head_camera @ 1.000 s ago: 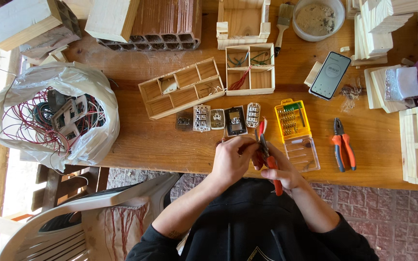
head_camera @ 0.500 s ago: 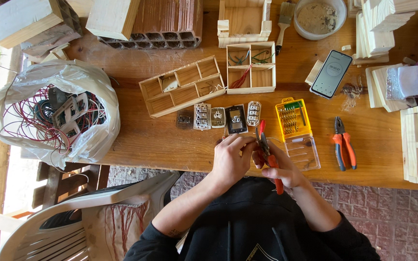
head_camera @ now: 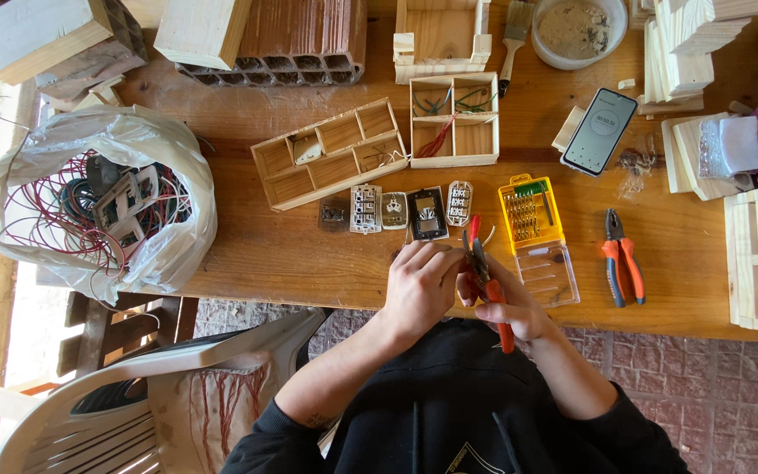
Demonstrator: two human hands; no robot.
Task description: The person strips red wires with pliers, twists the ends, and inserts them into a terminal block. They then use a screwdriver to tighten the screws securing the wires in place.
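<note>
A person's right hand [head_camera: 512, 307] grips orange-handled pliers [head_camera: 487, 281] at the near edge of the wooden counter [head_camera: 291, 254], tips pointing away; the left hand [head_camera: 420, 283] closes beside the pliers' head, what it pinches too small to tell. Just beyond lies a row of electrical sockets and switches [head_camera: 396, 211], with a yellow screwdriver-bit case [head_camera: 530, 211] and a second pair of pliers [head_camera: 622, 256] to the right. A plastic bag of wires [head_camera: 98, 206] sits far left.
</note>
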